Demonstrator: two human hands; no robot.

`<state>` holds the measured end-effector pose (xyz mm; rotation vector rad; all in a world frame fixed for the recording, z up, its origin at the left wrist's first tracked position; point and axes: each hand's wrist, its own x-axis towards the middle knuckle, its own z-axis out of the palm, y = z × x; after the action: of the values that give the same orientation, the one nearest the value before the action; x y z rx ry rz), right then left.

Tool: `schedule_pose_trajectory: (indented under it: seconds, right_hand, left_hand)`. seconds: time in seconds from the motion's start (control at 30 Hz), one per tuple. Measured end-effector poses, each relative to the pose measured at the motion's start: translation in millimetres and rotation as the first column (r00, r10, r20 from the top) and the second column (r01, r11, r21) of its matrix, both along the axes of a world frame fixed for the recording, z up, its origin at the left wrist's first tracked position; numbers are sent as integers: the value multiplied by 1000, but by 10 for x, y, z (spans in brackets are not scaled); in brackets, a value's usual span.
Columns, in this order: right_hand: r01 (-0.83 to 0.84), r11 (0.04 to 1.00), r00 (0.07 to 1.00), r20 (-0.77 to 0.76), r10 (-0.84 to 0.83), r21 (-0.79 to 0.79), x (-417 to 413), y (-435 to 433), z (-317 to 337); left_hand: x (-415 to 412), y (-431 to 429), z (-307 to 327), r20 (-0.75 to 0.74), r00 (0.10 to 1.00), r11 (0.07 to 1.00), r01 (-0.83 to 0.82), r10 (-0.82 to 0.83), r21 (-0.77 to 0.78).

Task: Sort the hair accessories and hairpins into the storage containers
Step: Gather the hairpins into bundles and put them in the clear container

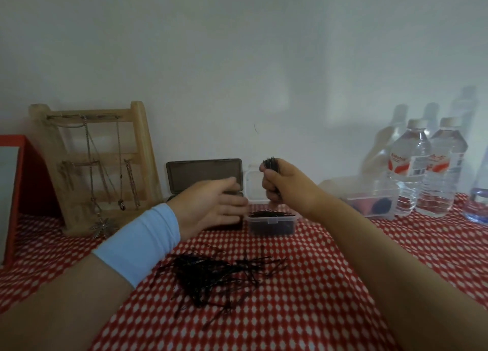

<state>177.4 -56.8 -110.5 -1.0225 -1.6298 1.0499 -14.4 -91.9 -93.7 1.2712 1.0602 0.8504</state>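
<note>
Left hand (208, 205) (fingers straight, flat) hides dark case (204, 174) base, just left of clear box (272, 222). Right hand (281, 183) fists hairpin bundle (270, 163) above box. Loose hairpin pile (219, 274) in front. 2 water bottles (410, 166) well right, blurred.

Right hand (280, 183) gripping hairpins (270, 163) above clear box (272, 222), left hand (211, 204) perhaps touching dark case (204, 173)
</note>
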Motion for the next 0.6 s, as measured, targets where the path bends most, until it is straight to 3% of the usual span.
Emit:
schedule_pose_trajectory:
  seconds: [0.03, 0.1, 0.17, 0.27, 0.37, 0.6]
  right_hand:
    - [83, 996, 979, 183, -89, 36, 81, 44, -15]
    - [186, 967, 805, 537, -251, 172, 227, 148, -94]
    - [167, 950, 623, 718, -309, 263, 289, 224, -216]
    - [137, 948, 535, 784, -315, 287, 267, 306, -364]
    - [77, 946, 506, 805, -309, 314, 222, 348, -392]
    - [5, 962, 625, 750, -217, 274, 256, 326, -290]
  left_hand:
    - [7, 52, 27, -123, 990, 990, -47, 64, 132]
    - [29, 162, 62, -319, 929, 915, -50, 190, 400]
    - [51, 274, 43, -471, 848, 829, 71, 243, 555]
    - [109, 421, -68, -650, 706, 762, 247, 281, 598]
    - [199, 499, -194, -679, 672, 745, 282, 296, 604]
    - [218, 564, -503, -771, 573, 748, 374, 278, 548]
